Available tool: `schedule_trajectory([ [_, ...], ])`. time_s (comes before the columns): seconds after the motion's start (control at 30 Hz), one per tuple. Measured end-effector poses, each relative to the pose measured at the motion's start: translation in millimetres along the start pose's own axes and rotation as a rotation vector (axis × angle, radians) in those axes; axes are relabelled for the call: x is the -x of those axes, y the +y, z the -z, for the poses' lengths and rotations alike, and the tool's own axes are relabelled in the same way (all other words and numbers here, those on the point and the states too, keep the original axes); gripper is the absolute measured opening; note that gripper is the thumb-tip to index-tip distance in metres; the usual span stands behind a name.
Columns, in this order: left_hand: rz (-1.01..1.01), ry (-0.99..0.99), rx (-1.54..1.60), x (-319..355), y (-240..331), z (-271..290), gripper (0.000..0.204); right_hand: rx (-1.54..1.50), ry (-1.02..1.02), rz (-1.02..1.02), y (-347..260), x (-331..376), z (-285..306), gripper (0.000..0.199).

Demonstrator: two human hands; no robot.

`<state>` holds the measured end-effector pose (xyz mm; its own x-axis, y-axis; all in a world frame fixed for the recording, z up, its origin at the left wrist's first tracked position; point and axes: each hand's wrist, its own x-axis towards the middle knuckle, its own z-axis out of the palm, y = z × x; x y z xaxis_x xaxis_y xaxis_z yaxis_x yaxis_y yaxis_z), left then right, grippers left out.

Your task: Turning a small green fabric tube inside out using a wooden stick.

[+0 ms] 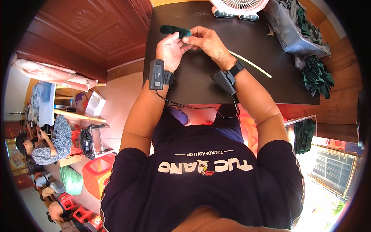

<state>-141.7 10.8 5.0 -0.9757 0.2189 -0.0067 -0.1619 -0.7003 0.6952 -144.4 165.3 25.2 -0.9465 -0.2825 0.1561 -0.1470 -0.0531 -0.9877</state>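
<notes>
A small strip of dark green velvety fabric [172, 30] is held up over the far part of the dark table. My left hand [169, 52], palm turned up, grips it from below with the thumb and fingers. At the strip's right end, my right hand [210, 44] pinches it between thumb and fingers, and the two hands' fingertips nearly meet. Behind my right wrist a thin pale stick [253, 65] lies on the table, its far end partly hidden by the hand. Each wrist wears a strapped black device, joined by a cable.
A white fan [240, 4] stands at the table's [193, 87] far edge. At the far right is a clear plastic bin [286, 29] of green and grey fabric pieces, with a stack of green pieces [317, 75] beside it. Red stools [96, 176] and a seated person [54, 141] are at left.
</notes>
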Motion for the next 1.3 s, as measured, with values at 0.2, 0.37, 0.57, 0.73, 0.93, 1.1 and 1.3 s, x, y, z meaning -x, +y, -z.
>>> schedule_trajectory([
  [0.2,-0.044,0.037,-0.013,0,-1,-5,0.012,-0.064,-0.022,0.094,5,-2,1,0.014],
  [0.37,-0.079,0.08,0.017,1,7,-7,0.013,0.006,0.018,0.013,-3,2,0,0.013],
  [0.57,-0.078,-0.01,-0.122,0,0,-3,0.014,-0.06,-0.067,0.015,2,0,0,0.015],
  [0.73,-0.076,0.004,-0.19,2,-3,-8,0.01,0.076,0.019,-0.008,7,-4,7,0.007],
  [0.93,-0.139,0.145,-0.158,-3,-3,4,0.014,0.121,0.089,-0.043,1,-6,5,0.009],
  [1.1,-0.054,-0.017,-0.102,2,3,-6,0.023,-0.094,0.017,-0.07,-4,-2,7,0.009],
  [1.3,-0.133,0.062,-0.377,2,-9,-9,0.018,0.047,0.001,0.008,3,-1,3,0.012],
])
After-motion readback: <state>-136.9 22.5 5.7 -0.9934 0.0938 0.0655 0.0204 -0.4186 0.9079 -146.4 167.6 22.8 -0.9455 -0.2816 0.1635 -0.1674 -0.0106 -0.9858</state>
